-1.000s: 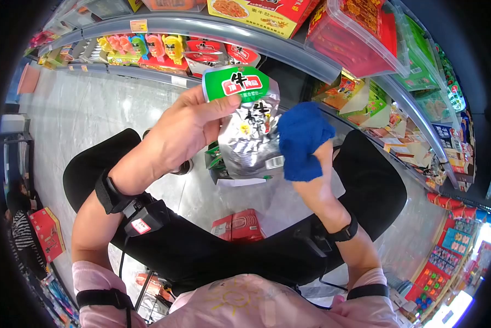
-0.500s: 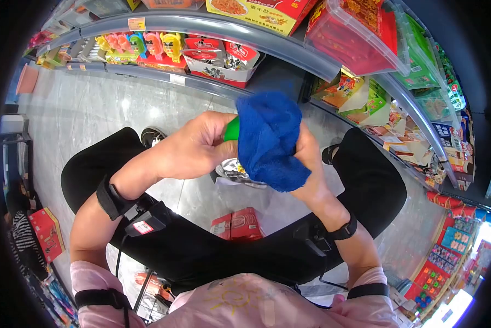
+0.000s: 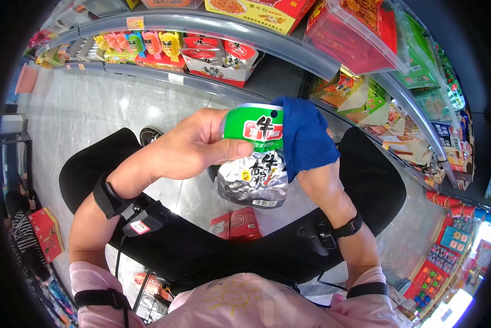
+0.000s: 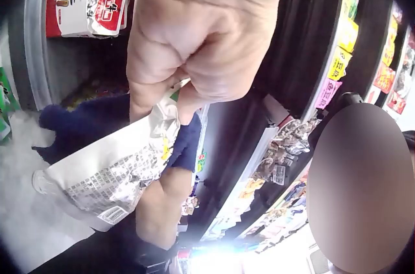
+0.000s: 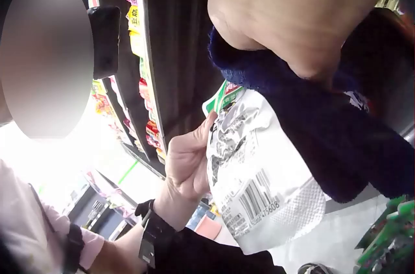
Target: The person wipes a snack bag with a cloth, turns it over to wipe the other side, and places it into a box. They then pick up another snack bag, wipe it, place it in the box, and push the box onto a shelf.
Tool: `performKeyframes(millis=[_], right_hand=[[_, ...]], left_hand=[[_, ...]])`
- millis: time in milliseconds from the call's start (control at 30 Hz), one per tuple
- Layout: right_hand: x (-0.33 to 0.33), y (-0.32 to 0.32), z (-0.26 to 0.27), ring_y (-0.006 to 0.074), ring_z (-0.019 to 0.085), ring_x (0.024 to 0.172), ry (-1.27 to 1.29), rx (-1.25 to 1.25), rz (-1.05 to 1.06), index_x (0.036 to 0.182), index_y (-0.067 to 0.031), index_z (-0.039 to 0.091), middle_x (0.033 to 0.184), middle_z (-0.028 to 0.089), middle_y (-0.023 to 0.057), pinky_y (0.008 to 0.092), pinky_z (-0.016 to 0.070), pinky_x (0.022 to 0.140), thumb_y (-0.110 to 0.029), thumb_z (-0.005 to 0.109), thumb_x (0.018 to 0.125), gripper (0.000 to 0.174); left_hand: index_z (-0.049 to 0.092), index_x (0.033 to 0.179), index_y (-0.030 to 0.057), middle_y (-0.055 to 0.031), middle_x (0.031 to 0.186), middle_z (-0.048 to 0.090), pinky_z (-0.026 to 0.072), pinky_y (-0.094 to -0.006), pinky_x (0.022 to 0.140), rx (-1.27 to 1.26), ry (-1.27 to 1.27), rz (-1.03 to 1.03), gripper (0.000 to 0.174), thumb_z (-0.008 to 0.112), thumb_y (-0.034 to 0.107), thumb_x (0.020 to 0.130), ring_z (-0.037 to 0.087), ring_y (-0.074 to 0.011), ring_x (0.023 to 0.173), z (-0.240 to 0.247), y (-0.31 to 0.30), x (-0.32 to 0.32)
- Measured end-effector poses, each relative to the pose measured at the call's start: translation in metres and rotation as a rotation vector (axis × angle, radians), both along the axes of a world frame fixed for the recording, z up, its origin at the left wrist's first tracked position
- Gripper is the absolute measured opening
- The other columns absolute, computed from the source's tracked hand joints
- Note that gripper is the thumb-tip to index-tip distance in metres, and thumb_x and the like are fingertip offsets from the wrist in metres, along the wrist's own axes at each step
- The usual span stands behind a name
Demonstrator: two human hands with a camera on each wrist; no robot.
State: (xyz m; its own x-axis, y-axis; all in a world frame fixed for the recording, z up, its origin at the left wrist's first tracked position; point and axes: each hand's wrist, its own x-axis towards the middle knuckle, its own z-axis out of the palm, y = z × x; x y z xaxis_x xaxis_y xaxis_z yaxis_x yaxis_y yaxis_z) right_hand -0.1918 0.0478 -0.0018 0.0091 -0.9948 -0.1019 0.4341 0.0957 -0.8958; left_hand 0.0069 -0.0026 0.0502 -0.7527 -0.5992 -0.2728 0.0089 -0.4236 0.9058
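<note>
A silver pouch with a green top hangs from my left hand, whose thumb and fingers pinch its upper left side. My right hand holds a blue cloth at the pouch's right edge. In the left wrist view the pouch hangs below my left hand, with the cloth behind it. In the right wrist view my right hand grips the cloth beside the pouch; its fingertips are partly hidden.
Ahead runs a shelf edge with a box of similar pouches and colourful toys below it. A clear bin stands at upper right. A red box lies on the floor between the knees.
The cloth crossed over the pouch's green top and has moved back to its right edge, uncovering the front. The pouch now hangs a little lower and nearer the body.
</note>
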Motion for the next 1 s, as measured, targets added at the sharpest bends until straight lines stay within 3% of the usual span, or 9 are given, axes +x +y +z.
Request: performKeyframes(millis=[67,133,167,233,267,500,600,733,1000], right_hand=[[-0.002,-0.008,0.006,0.014,0.046,0.101,-0.239,0.231,-0.047,0.111,-0.0044,0.043,0.111,0.048,0.0055,0.0277,0.0367,0.084,-0.008,0.048,0.082,0.03],[-0.009,-0.015,0.008,0.0157,0.046,0.103,1.061,-0.554,0.132,0.115,-0.0081,0.04,0.111,0.047,0.0043,0.0283,0.0361,0.086,-0.016,0.043,0.086,0.03],[-0.007,-0.016,0.01,0.0157,0.046,0.103,1.061,-0.554,0.132,0.115,-0.0081,0.04,0.111,0.047,0.0043,0.0283,0.0361,0.086,-0.016,0.043,0.086,0.03],[-0.002,-0.018,0.012,0.0165,0.045,0.104,-0.52,0.25,0.1,0.116,-0.0108,0.04,0.112,0.047,0.0027,0.0289,0.0348,0.088,-0.026,0.038,0.088,0.032],[-0.006,-0.017,0.006,0.015,0.044,0.104,-0.611,0.218,0.177,0.117,-0.0127,0.04,0.112,0.047,0.0016,0.0291,0.034,0.088,-0.032,0.037,0.087,0.036],[0.006,-0.015,0.041,0.0124,0.047,0.096,-0.505,0.377,0.297,0.104,-0.0105,0.047,0.102,0.049,0.0024,0.0275,0.0365,0.083,-0.03,0.044,0.085,0.027],[0.003,-0.018,0.031,0.012,0.048,0.082,-0.052,0.038,0.465,0.083,-0.0004,0.052,0.088,0.051,0.0045,0.0222,0.0373,0.073,-0.007,0.056,0.076,0.01],[0.002,-0.017,0.036,0.0126,0.049,0.078,0.164,-0.138,0.45,0.083,0.0012,0.052,0.084,0.051,0.0056,0.023,0.0387,0.071,-0.004,0.058,0.073,0.013],[-0.005,-0.009,0.013,0.0144,0.049,0.094,0.057,0.198,0.28,0.098,0.0005,0.052,0.099,0.053,0.0061,0.0241,0.0383,0.082,0.003,0.054,0.076,0.022]], left_hand=[[0.051,0.101,0.0028,0.0048,0.078,0.053,0.0323,-0.0146,0.053,-0.007,-0.015,0.006,0.021,0.051,0.013,0.083,0.04,0.0003,0.064,0.0,-0.002,0.002],[0.053,0.098,0.0045,0.0065,0.07,0.05,0.0272,-0.0151,0.048,0.017,-0.041,0.029,0.019,0.052,0.015,0.082,0.036,0.0002,0.057,0.009,-0.004,0.006],[0.053,0.098,0.0045,0.0065,0.07,0.05,0.0272,-0.0151,0.048,0.017,-0.041,0.029,0.019,0.052,0.015,0.082,0.036,0.0002,0.057,0.008,-0.006,0.007],[0.054,0.094,0.0046,0.007,0.065,0.047,0.0242,-0.0162,0.044,-0.038,-0.046,0.152,0.016,0.053,0.015,0.082,0.033,-0.0004,0.052,0.006,-0.009,0.009],[0.055,0.089,0.0052,0.0073,0.06,0.044,0.0225,-0.0165,0.043,-0.023,-0.074,0.209,0.013,0.054,0.016,0.081,0.031,-0.0007,0.049,0.006,-0.01,0.011],[0.056,0.082,0.0045,0.0076,0.057,0.04,0.02,-0.0173,0.042,-0.046,0.073,0.418,0.012,0.056,0.016,0.08,0.027,-0.0015,0.047,0.002,-0.021,0.018],[0.055,0.082,0.0056,0.0076,0.058,0.041,0.0205,-0.017,0.043,-0.079,0.086,0.391,0.011,0.056,0.016,0.079,0.027,-0.0014,0.048,0.004,-0.019,0.017],[0.055,0.083,0.0066,0.0074,0.06,0.041,0.0207,-0.0172,0.044,-0.117,0.083,0.352,0.011,0.056,0.017,0.079,0.026,-0.0015,0.048,0.006,-0.018,0.017],[0.055,0.084,0.006,0.0072,0.06,0.04,0.0205,-0.018,0.044,-0.066,0.085,0.391,0.012,0.057,0.017,0.079,0.026,-0.0019,0.048,0.007,-0.019,0.017]])
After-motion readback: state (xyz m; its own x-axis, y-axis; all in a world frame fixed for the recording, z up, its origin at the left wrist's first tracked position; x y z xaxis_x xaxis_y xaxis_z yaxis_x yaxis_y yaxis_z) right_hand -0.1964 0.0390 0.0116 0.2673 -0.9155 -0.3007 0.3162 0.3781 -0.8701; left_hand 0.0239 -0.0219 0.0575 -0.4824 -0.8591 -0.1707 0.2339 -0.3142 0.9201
